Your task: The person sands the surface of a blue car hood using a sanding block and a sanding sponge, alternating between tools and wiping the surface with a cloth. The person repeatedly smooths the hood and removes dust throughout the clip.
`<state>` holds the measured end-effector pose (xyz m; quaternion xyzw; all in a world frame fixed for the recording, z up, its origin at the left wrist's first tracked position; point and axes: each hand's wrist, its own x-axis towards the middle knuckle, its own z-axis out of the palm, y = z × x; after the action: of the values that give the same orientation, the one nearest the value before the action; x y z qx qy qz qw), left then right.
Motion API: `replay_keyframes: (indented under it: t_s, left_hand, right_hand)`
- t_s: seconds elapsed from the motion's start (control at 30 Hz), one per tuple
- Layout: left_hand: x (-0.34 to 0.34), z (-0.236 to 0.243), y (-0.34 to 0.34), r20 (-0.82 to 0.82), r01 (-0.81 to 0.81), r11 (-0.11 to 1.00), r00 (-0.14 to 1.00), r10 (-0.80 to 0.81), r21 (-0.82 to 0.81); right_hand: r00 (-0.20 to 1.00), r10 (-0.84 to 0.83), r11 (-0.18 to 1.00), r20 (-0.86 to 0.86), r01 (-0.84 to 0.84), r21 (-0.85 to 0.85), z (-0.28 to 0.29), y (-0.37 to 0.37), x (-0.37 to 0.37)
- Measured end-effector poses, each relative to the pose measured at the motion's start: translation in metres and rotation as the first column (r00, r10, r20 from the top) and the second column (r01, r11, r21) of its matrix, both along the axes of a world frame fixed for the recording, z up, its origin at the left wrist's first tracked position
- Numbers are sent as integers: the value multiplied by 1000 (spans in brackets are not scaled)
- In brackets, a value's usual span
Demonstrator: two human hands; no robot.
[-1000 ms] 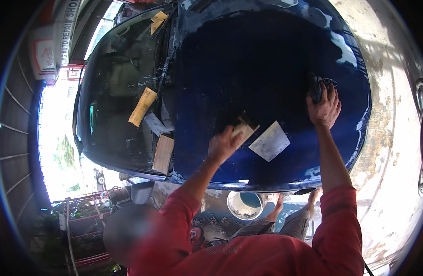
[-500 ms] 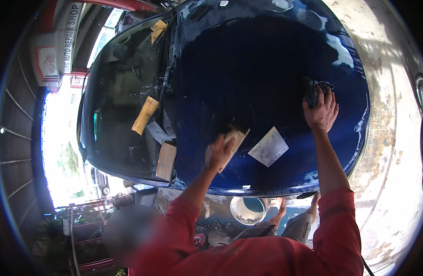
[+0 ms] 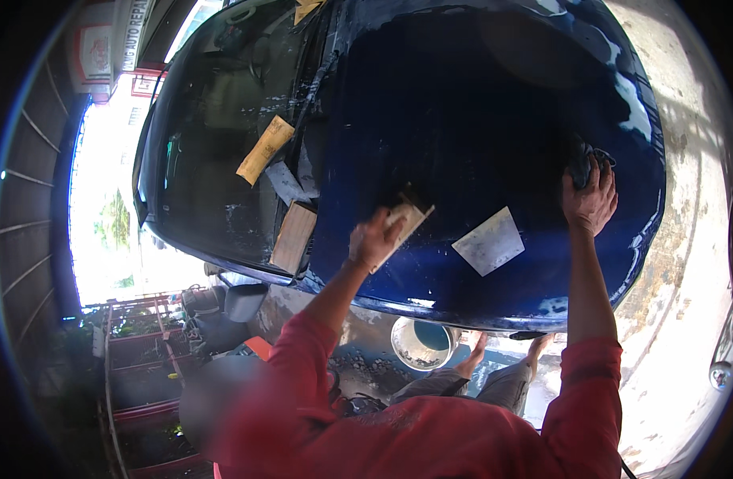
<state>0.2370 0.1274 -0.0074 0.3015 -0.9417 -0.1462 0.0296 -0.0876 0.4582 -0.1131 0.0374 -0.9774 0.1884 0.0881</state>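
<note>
A dark blue car (image 3: 358, 104), seen from above, filled most of the view, with its front end to the right. Its broad hood (image 3: 462, 144) bore whitish patches along the front edge and near both front corners. The dark windshield (image 3: 215, 160) lay past the hood's rear edge. A person in red sleeves (image 3: 582, 375) leaned in from the hood's near side edge, both arms stretched over the paint.

On the ground just outside that near edge, about midway along it, stood a white bucket (image 3: 410, 351) with something bluish inside.

The right hand (image 3: 591, 203) lay palm down near the hood's front edge, fingers extended over a dark cloth; whether they gripped it could not be told. The left hand (image 3: 376, 238) was toward the hood's near rear corner, its fingers clamped on a pale, flat block.

Between the hands, well apart from the right one, a whitish-grey square sheet (image 3: 489, 241) lay flat, one corner pointing at the near edge.

A brown wooden block (image 3: 293, 239) rested beside the near rear corner, at the windshield's base. The held pale block (image 3: 412, 222) sat slantwise on the hood, slightly blurred. On the windshield lay a yellow strip (image 3: 266, 150). The bunched dark cloth (image 3: 580, 164) showed beyond the right fingertips. A small grey piece (image 3: 286, 182) lay between the strip and the wooden block.
</note>
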Motion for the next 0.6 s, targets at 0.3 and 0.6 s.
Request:
replay_keyframes:
  t_s: [0.3,0.6]
  left_hand:
    - [-53,-14,-74,-132,-213,977,969,209,-16]
    - [-32,-5,-97,54,-273,959,959,277,-72]
  right_hand:
    - [998,16,1000,-52,-15,10,-5,1,1]
    - [995,22,999,-99,-17,51,-12,0,-2]
